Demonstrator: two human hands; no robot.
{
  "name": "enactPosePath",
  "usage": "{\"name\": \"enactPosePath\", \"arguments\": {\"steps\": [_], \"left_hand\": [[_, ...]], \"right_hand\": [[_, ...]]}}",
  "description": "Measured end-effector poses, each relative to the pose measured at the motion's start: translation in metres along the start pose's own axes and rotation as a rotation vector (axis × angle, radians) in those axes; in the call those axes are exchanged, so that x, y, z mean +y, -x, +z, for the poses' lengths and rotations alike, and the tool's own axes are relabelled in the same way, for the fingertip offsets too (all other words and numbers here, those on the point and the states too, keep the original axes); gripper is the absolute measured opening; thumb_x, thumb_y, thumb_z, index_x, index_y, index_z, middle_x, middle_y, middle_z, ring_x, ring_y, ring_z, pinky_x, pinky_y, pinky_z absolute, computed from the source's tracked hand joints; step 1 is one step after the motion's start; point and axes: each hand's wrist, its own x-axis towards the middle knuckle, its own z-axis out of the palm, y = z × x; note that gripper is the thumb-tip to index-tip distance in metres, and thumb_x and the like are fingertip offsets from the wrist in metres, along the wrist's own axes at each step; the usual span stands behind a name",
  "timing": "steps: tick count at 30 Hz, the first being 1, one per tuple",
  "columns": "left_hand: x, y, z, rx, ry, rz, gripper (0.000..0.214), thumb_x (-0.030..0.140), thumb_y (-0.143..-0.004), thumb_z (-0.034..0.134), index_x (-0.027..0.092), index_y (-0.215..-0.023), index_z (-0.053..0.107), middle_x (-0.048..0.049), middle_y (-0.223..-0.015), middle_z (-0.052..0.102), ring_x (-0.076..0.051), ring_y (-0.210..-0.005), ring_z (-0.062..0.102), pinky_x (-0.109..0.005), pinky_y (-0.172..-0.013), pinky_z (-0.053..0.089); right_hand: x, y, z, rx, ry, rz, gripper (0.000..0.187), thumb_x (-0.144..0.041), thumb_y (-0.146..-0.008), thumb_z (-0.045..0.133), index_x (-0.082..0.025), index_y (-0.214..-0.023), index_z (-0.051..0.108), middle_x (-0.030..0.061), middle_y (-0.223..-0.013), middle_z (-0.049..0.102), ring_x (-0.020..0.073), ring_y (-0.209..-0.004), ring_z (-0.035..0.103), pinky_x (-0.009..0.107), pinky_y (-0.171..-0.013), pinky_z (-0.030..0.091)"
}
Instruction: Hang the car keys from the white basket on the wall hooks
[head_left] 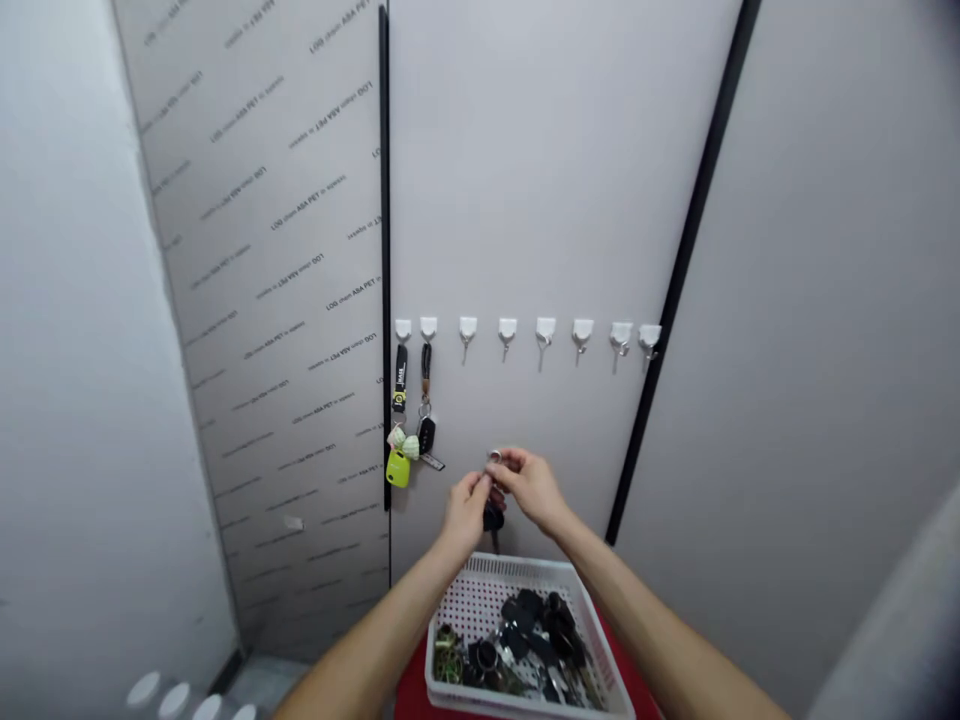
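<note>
Above the basket, my left hand [465,512] and my right hand [535,490] meet with fingertips together. A black car key [493,518] hangs below the fingers, its blade pointing down. My right thumb and fingers pinch a metal key ring [495,456] at the top of it. My left fingers close on the same bunch just beneath; the exact grip is partly hidden. Under the hands is a white perforated basket [517,568], which contains a pile of keys [532,635], mostly black, with some green pieces at the left.
Several white hooks [508,328] run in a row across the pale panel. On the leftmost hangs a strap with a lime-green tag [398,468]; beside it hangs a black car key [426,436]. The basket rests on a red surface [411,690]. Black strips edge the panel.
</note>
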Motion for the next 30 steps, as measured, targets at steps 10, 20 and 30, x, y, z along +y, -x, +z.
{"name": "enactPosePath", "arguments": {"steps": [10,20,30], "left_hand": [[0.094,-0.089,-0.011,0.389,-0.196,0.132,0.018,0.028,-0.062,0.041,0.012,-0.057,0.048,-0.0008,-0.056,0.052,-0.009,-0.053,0.047,-0.018,-0.050,0.034],[0.084,-0.108,-0.021,0.340,-0.566,0.087,0.020,0.022,-0.061,0.044,0.012,-0.073,0.056,-0.0072,-0.073,0.059,-0.014,-0.068,0.052,-0.023,-0.061,0.038],[0.058,-0.081,-0.036,0.397,-0.616,0.240,0.031,0.013,-0.059,0.047,0.009,-0.089,0.049,-0.0066,-0.087,0.055,-0.013,-0.080,0.049,-0.025,-0.075,0.036]], "right_hand": [[-0.071,-0.100,0.017,0.364,0.030,-0.268,0.027,-0.033,-0.052,0.052,-0.016,-0.070,0.042,-0.0043,-0.050,0.052,0.0078,-0.040,0.046,0.020,-0.040,0.039],[-0.056,-0.125,0.017,0.459,0.204,-0.216,0.014,-0.028,-0.053,0.050,-0.015,-0.058,0.047,-0.0014,-0.051,0.052,0.0102,-0.049,0.049,0.025,-0.053,0.041],[-0.031,-0.092,-0.001,0.329,0.280,-0.278,0.013,-0.020,-0.057,0.047,-0.013,-0.067,0.049,-0.0018,-0.059,0.052,0.0076,-0.055,0.049,0.026,-0.059,0.041]]}}
